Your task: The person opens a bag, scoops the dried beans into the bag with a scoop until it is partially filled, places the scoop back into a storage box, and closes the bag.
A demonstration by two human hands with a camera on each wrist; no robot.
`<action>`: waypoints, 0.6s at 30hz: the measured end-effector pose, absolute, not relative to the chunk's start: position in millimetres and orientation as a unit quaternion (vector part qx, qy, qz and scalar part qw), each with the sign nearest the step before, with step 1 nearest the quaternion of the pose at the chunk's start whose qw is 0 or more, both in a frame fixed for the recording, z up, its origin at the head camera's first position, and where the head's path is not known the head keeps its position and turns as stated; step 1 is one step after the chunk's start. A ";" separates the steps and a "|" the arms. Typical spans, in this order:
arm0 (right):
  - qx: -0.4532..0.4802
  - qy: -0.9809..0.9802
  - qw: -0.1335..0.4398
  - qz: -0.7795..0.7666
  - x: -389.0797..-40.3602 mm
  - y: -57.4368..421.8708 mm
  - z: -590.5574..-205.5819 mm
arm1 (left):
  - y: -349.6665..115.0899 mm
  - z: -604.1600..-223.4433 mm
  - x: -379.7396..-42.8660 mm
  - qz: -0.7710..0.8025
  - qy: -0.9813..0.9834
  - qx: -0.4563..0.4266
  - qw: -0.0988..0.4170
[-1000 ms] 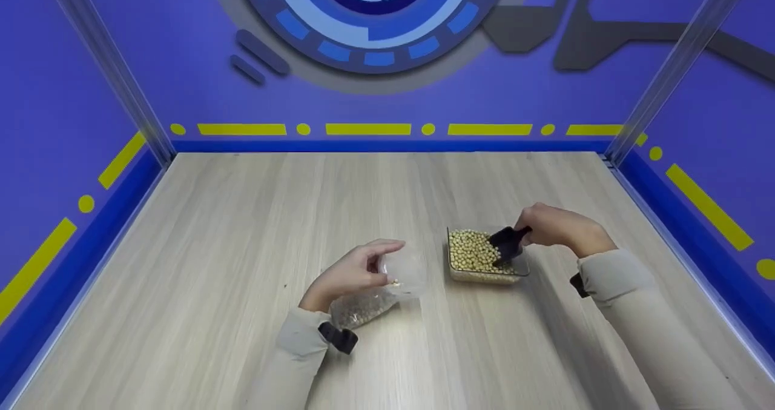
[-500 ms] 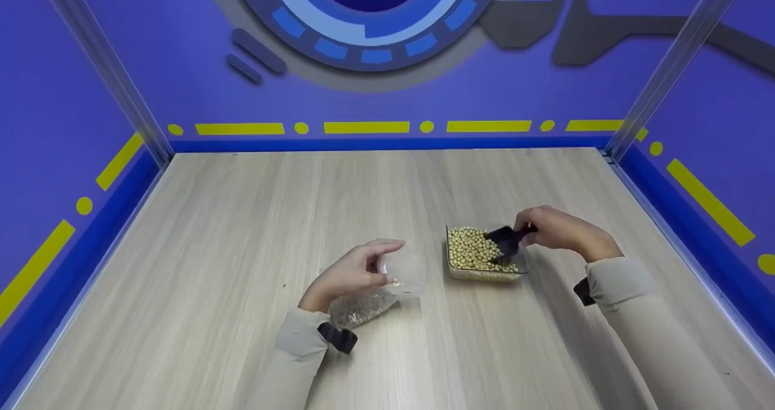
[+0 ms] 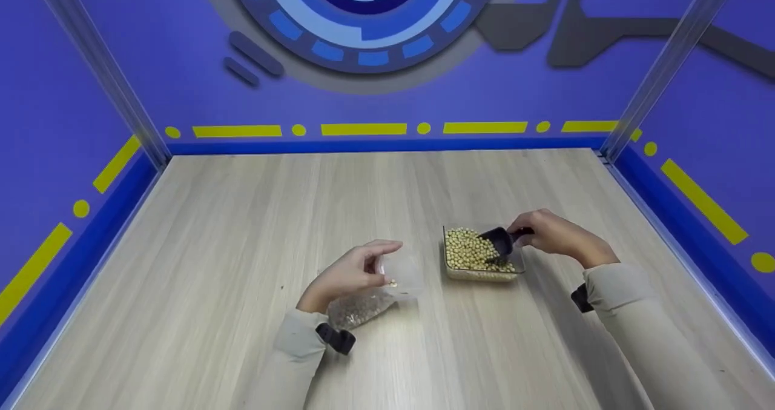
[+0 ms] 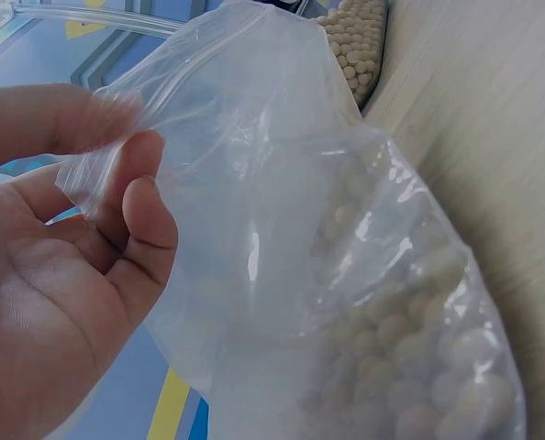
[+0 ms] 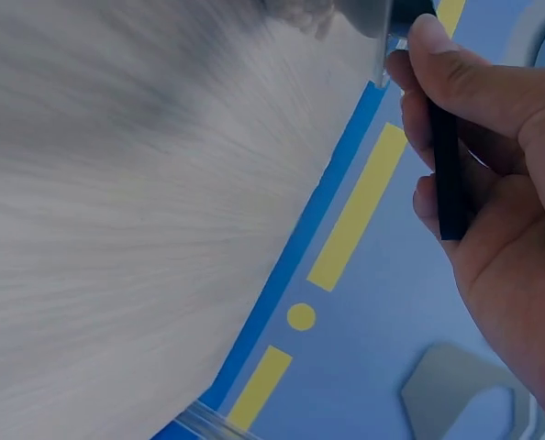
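Black in colour, the scoop [image 3: 500,242] gripped by the right hand [image 3: 558,237] rests its blade among pale beads [image 3: 468,250] in a clear box [image 3: 519,262], nearer the bench's [image 3: 290,216] right edge than its left. Farther from the back edge, the left hand [image 3: 350,272] pinches the mouth of a clear bag [image 3: 361,309] containing beads.

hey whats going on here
A person's right hand holds a black scoop by its handle, its bowl among round, pale yellow pellets in a clear rectangular container. The left hand pinches the zip edge of a clear plastic bag, which has similar pellets inside. Container and bag rest on a light wood-grain table.
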State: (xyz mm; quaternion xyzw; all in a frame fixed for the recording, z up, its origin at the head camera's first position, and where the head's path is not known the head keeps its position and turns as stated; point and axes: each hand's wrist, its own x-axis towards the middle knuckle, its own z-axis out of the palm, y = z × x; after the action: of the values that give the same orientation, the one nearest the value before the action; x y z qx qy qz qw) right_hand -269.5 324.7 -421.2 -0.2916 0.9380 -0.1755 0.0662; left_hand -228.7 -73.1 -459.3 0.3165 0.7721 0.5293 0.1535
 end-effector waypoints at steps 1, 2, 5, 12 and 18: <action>-0.292 0.937 0.070 -0.178 -269.8 324.5 -422.6 | -73.1 -459.6 -228.9 0.529 0.772 0.317 0.152; -0.295 0.936 0.074 -0.180 -270.1 324.3 -424.0 | -73.0 -459.7 -228.9 0.529 0.772 0.317 0.151; -0.289 0.935 0.086 -0.186 -271.2 323.1 -428.4 | -72.8 -459.9 -229.2 0.530 0.773 0.315 0.152; -0.273 0.934 0.108 -0.204 -272.0 321.7 -435.8 | -73.6 -458.6 -228.4 0.526 0.778 0.309 0.149; -0.242 0.933 0.144 -0.224 -269.3 317.4 -436.0 | -73.9 -457.1 -227.5 0.522 0.782 0.307 0.148</action>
State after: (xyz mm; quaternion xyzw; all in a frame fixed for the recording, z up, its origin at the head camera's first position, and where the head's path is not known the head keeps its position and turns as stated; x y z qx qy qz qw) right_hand -269.3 317.4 -436.0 -0.2417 0.9331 -0.2237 0.1444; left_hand -227.5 -73.9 -457.1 0.3073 0.7816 0.5221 0.1483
